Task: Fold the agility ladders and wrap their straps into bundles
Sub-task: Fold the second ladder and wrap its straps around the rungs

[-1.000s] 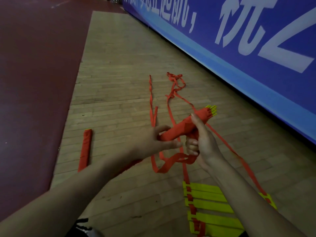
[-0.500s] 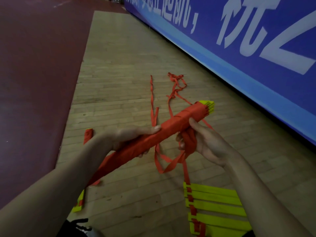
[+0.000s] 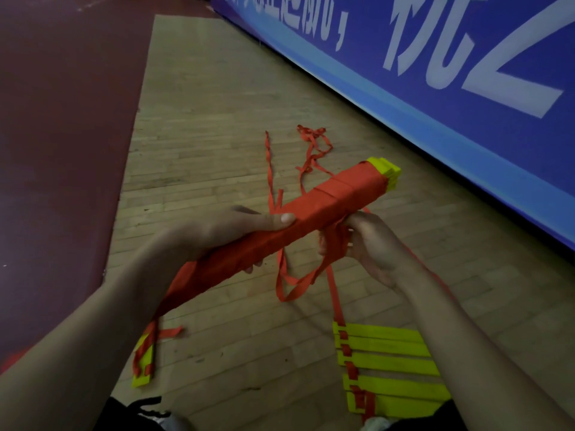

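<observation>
A folded agility ladder bundle (image 3: 329, 197), wrapped in red strap with yellow rung ends showing at its far tip, lies slanted across the middle of the head view. My left hand (image 3: 224, 231) grips the bundle around its middle, thumb on top. My right hand (image 3: 370, 244) is closed on the loose red strap (image 3: 295, 281) just under the bundle's far half; the strap loops down toward the floor. Long red strap tails (image 3: 311, 150) trail away over the wooden floor.
A second ladder's yellow rungs (image 3: 389, 362) lie stacked flat at the lower right, joined by red strap. Another yellow and red piece (image 3: 144, 362) lies at the lower left. A blue banner wall (image 3: 435, 73) runs along the right; dark red flooring (image 3: 62, 150) lies to the left.
My left hand has taken hold of the bundle's middle and the bundle has swung lengthwise toward me. My right hand moved under it, holding the strap loop.
</observation>
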